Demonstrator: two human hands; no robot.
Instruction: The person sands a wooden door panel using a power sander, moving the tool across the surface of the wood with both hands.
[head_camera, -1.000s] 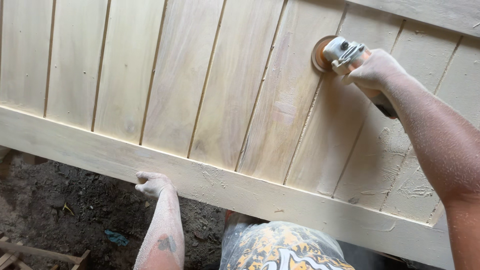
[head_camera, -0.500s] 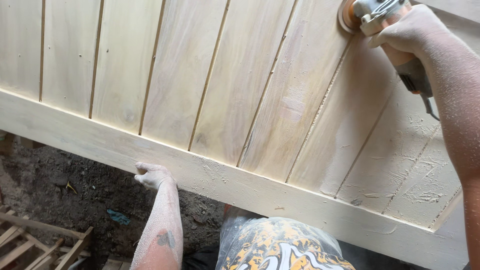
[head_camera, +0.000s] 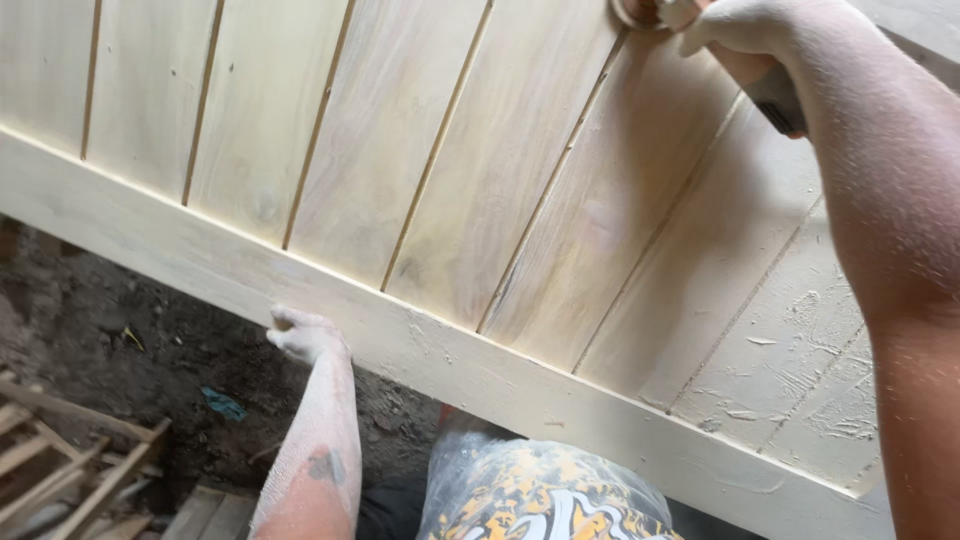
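Gripping the near edge of the wooden panel (head_camera: 440, 200), the left hand (head_camera: 303, 333) has its fingers curled over the bottom rail (head_camera: 420, 350), thumb side toward the dirt below. That forearm is dusted white and has a dark mark near the elbow.

The right hand (head_camera: 745, 28) is way up at the top of the view, closed around the sander (head_camera: 660, 12). Only a sliver of the round disc and a bit of metal housing show at the frame's edge, plus the dark handle poking out under the wrist, so I can't say for sure if the disc is flat on the wood, but it looks like it's touching the board up there. The right arm is covered in fine dust too.

The panel is pale vertical boards with narrow grooves between them, running diagonally across the view. The boards on the right have rough patches of white filler (head_camera: 800, 330).

Under the panel there's dark soil (head_camera: 110, 330), some wooden slats (head_camera: 60, 460) at the lower left, and a yellow-and-black patterned cloth (head_camera: 540, 490) at the bottom.
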